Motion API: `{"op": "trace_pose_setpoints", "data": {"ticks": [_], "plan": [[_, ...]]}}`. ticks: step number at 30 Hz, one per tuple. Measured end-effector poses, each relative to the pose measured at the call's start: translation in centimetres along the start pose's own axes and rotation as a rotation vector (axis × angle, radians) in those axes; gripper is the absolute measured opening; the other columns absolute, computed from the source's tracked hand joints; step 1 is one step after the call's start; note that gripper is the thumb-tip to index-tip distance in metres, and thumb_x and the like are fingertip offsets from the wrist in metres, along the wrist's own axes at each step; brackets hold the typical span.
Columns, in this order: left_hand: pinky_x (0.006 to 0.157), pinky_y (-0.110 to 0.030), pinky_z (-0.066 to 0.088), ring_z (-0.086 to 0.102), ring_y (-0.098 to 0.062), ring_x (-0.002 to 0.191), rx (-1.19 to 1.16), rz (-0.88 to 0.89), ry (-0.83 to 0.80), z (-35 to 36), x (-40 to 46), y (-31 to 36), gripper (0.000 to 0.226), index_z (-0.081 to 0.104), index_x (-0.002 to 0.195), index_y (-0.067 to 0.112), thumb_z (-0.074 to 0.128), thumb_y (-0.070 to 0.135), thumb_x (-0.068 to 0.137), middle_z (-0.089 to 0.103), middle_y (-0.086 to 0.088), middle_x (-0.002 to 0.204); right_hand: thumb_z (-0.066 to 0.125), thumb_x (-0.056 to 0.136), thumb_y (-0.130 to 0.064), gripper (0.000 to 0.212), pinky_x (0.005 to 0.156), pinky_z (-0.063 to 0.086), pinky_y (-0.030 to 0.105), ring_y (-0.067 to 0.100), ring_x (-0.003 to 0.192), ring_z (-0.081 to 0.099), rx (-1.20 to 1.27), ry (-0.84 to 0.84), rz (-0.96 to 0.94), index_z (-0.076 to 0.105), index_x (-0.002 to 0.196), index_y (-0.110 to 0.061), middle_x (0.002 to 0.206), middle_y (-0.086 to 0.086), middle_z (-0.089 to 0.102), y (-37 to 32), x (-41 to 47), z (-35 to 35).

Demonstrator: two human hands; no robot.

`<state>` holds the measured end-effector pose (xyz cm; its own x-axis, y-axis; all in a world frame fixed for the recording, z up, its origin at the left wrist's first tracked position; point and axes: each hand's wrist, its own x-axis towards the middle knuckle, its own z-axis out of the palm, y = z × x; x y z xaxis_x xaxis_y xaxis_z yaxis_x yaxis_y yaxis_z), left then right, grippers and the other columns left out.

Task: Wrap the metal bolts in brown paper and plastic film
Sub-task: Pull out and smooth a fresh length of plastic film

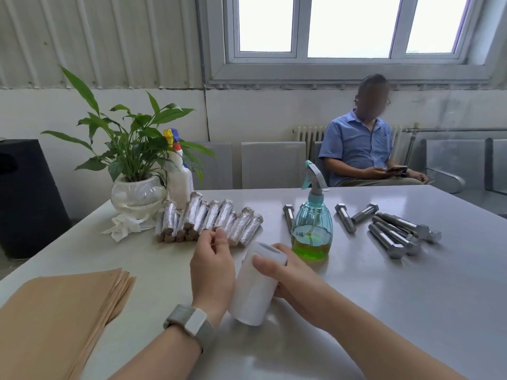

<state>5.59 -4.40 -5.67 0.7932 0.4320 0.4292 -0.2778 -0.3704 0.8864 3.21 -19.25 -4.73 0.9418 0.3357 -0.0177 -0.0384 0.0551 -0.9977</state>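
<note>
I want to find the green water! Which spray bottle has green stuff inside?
The see-through blue spray bottle in the middle of the table, between the wrapped bolts and the bare bolts. The white spray bottle by the plant is opaque.

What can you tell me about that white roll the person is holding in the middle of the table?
The roll of plastic film is a white, cloudy-looking cylinder with a hollow core open at its far end. It tilts away from the person, its near end low by the grey table. The right hand grips its upper part, thumb across the front. The left hand is against its left side, fingers pinched together above it.
</note>
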Motion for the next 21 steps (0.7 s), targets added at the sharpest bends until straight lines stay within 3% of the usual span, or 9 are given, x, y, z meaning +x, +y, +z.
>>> {"op": "trace_pose_setpoints", "data": {"ticks": [2,4,7,9,11,13,15,17,21], "plan": [[0.051,-0.029,0.035,0.043,-0.011,0.050,-0.020,-0.009,0.000,-0.6,0.7,-0.3,0.031,0.053,0.079,0.015,0.044,0.035,0.102,0.051,0.003,0.059,0.082,0.063,-0.051,0.064,0.096,0.051,0.054,0.028,0.104,0.068,0.110,0.023,-0.026,0.058,0.108,-0.012,0.107,0.014,0.070,-0.2,0.1,0.5],[0.047,-0.024,0.033,0.035,-0.007,0.045,-0.113,-0.058,-0.049,-1.3,1.3,-0.5,0.031,0.053,0.078,0.014,0.047,0.033,0.102,0.045,0.005,0.055,0.083,0.061,-0.057,0.060,0.096,0.051,0.055,0.028,0.098,0.068,0.200,0.062,-0.001,0.067,0.101,-0.015,0.096,0.011,0.070,-0.5,0.2,0.3],[0.034,-0.017,0.021,0.026,-0.006,0.037,-0.428,-0.275,-0.148,-1.9,1.6,-0.6,0.030,0.050,0.075,0.015,0.048,0.027,0.103,0.036,0.007,0.049,0.086,0.059,-0.053,0.046,0.073,0.060,0.042,0.025,0.084,0.073,0.361,0.041,0.113,0.077,0.090,-0.020,0.087,0.008,0.074,-0.6,0.3,-0.9],[0.034,-0.011,0.014,0.021,-0.006,0.029,-0.640,-0.428,-0.209,-2.5,2.1,-0.5,0.031,0.048,0.073,0.015,0.046,0.023,0.103,0.034,0.004,0.046,0.085,0.066,-0.040,0.056,0.074,0.059,0.039,0.027,0.086,0.072,0.382,-0.052,0.186,0.069,0.110,-0.011,0.093,0.012,0.073,-1.0,0.0,-1.5],[0.035,-0.009,0.015,0.021,-0.007,0.027,-0.746,-0.505,-0.263,-3.1,2.7,-0.6,0.029,0.047,0.073,0.015,0.044,0.020,0.102,0.033,0.002,0.045,0.082,0.064,-0.033,0.066,0.090,0.055,0.045,0.028,0.094,0.069,0.339,-0.092,0.194,0.061,0.122,-0.007,0.104,0.015,0.070,-1.1,0.0,-2.0],[0.036,-0.010,0.015,0.023,-0.008,0.027,-0.763,-0.538,-0.294,-3.6,3.0,-0.7,0.028,0.047,0.073,0.016,0.044,0.020,0.101,0.034,0.002,0.045,0.083,0.062,-0.032,0.065,0.092,0.054,0.045,0.026,0.090,0.069,0.333,-0.063,0.152,0.062,0.118,-0.009,0.100,0.013,0.070,-1.1,0.1,-2.2],[0.037,-0.011,0.014,0.024,-0.008,0.028,-0.738,-0.546,-0.290,-3.7,3.3,-0.7,0.026,0.048,0.073,0.016,0.045,0.019,0.099,0.035,0.002,0.046,0.085,0.061,-0.033,0.055,0.071,0.058,0.036,0.021,0.074,0.069,0.364,-0.030,0.109,0.067,0.107,-0.011,0.084,0.009,0.070,-0.9,0.3,-2.3],[0.039,-0.013,0.013,0.025,-0.010,0.028,-0.707,-0.524,-0.279,-3.8,3.5,-0.7,0.026,0.047,0.073,0.015,0.045,0.017,0.098,0.035,0.002,0.045,0.090,0.055,-0.034,0.051,0.062,0.057,0.032,0.021,0.070,0.069,0.388,-0.017,0.083,0.072,0.097,-0.012,0.078,0.007,0.069,-0.7,0.3,-2.6],[0.043,-0.018,0.009,0.024,-0.011,0.028,-0.626,-0.467,-0.252,-4.0,3.8,-0.7,0.023,0.046,0.075,0.013,0.044,0.015,0.098,0.034,0.000,0.044,0.091,0.053,-0.031,0.078,0.077,0.059,0.047,0.039,0.094,0.070,0.345,0.044,0.078,0.059,0.121,-0.011,0.102,0.020,0.069,-0.8,0.4,-2.6]]}}
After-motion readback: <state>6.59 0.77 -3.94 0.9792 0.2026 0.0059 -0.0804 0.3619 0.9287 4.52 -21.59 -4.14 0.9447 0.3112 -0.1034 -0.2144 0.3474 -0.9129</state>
